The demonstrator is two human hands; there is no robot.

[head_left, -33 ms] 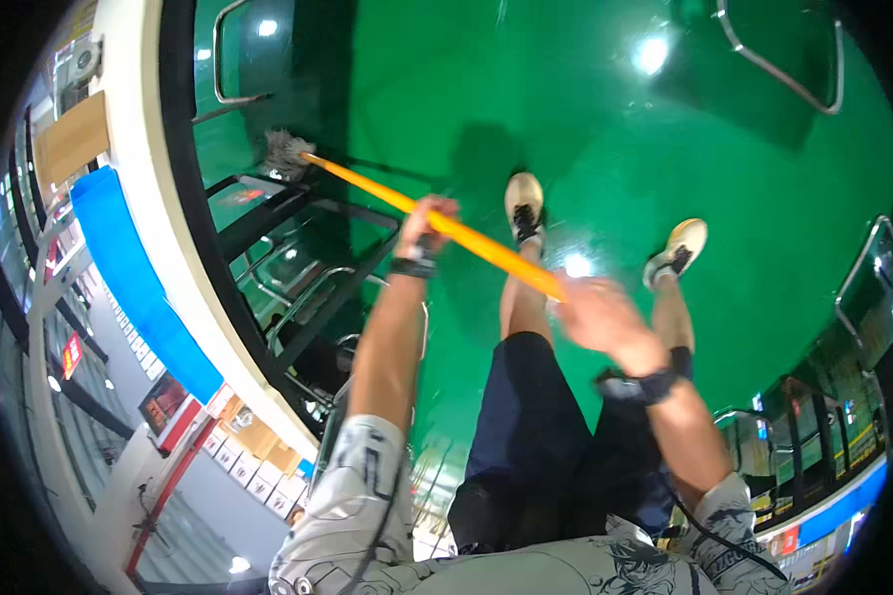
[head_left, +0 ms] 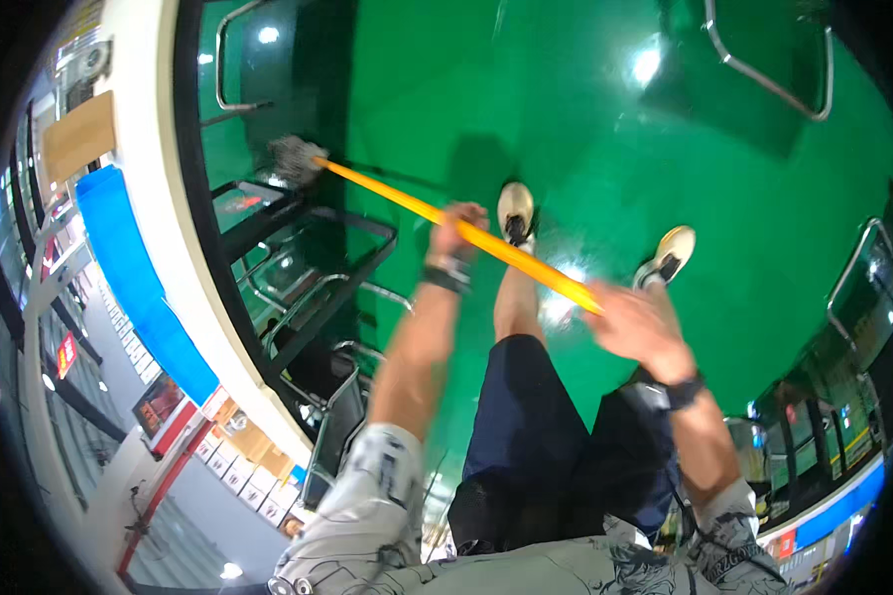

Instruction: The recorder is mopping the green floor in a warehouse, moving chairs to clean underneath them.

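Observation:
A mop (head_left: 387,191) with an orange-yellow handle slants across in front of me, from upper left to middle right. My left hand (head_left: 456,230) is closed round the middle of its handle. At the handle's near end my right hand (head_left: 637,322) is wrapped round it, the top hidden in the grip. The grey string mop head (head_left: 294,161) rests on the green floor (head_left: 585,109) at the far left, beside the dark table edge and close to a chair frame.
Several chairs with metal legs stand under the white-topped table (head_left: 154,178) at the left, near a black chair frame (head_left: 318,223). On that table lies a blue mat (head_left: 134,268). Another metal leg frame (head_left: 769,79) stands far right. My shoes (head_left: 515,211) are on the floor.
Both hands have moved right and slightly nearer to me, with the mop handle in them. The mop head has slid a little to the right.

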